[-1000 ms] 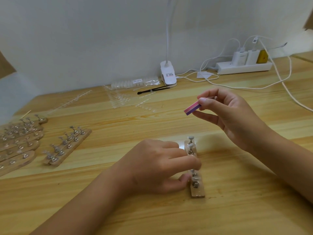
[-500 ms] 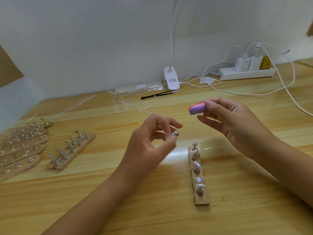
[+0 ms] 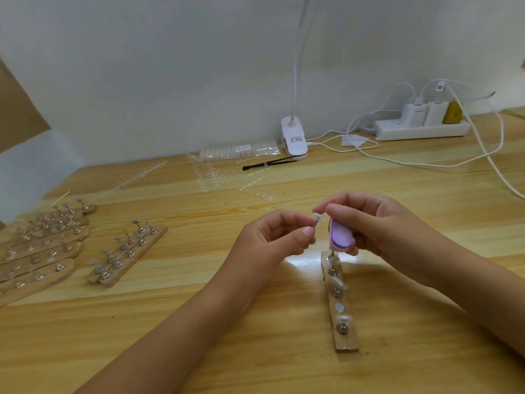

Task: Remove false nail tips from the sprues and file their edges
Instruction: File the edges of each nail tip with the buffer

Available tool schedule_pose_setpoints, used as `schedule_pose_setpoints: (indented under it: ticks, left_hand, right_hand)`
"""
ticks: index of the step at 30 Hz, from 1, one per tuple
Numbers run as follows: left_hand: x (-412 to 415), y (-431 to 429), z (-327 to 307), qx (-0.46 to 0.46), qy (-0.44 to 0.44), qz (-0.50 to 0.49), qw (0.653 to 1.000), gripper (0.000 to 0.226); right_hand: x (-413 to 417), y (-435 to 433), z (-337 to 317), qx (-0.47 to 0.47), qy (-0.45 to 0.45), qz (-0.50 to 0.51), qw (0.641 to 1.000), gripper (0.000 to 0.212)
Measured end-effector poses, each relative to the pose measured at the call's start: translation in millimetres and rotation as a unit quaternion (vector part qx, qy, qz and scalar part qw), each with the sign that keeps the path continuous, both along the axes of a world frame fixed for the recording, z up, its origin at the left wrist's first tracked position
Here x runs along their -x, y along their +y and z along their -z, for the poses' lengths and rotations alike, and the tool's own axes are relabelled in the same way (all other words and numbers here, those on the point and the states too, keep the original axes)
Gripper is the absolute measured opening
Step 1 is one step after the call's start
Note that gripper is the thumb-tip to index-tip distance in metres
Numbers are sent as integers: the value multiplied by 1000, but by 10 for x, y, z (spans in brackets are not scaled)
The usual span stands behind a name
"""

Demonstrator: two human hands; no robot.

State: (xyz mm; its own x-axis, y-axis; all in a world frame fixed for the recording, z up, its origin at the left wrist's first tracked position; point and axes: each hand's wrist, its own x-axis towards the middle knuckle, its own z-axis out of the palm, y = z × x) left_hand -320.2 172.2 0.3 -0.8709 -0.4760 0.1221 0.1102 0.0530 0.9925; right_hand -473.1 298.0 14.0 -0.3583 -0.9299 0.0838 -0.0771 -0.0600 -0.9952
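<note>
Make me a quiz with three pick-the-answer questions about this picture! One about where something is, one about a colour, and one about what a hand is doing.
1. Where is the power strip?
A. At the back right, against the wall
B. At the front left
C. In the person's lap

2. What colour is the wide face of the file block in the right hand?
A. Green
B. Purple
C. Black

3. What is the left hand doing?
A. Lying flat and empty
B. Pinching a small stand topped with a clear nail tip
C. Making a fist around nothing

Answers:
1 A, it lies along the wall with chargers plugged in.
2 B, the face turned to the camera is light purple.
3 B, thumb and fingers close on the stand's stem.
</note>
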Motion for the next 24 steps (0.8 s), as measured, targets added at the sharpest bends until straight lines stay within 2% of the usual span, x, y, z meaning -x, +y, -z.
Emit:
schedule_pose_setpoints:
  ticks: [2, 6, 11, 16, 24]
  left_hand:
    - [10, 19, -12, -16, -2, 7, 1000, 8]
    - [22, 28, -3, -38, 3, 14, 999, 25]
    - [13, 2, 21, -39, -1, 27, 999, 19]
    - [30, -8, 11, -123, 0, 41, 992, 12]
    - [43, -41, 11, -220, 9, 58, 974, 30]
  right_hand:
    - [-17, -2, -2, 14, 35, 0, 999, 28]
    - [-58, 16, -7, 53, 75, -1, 996, 22]
    - [-103, 54, -1, 78, 149, -8, 986, 18]
    - [-101, 63, 7, 76, 185, -19, 980, 29]
    - [-113, 54, 35, 96, 263, -4, 960, 29]
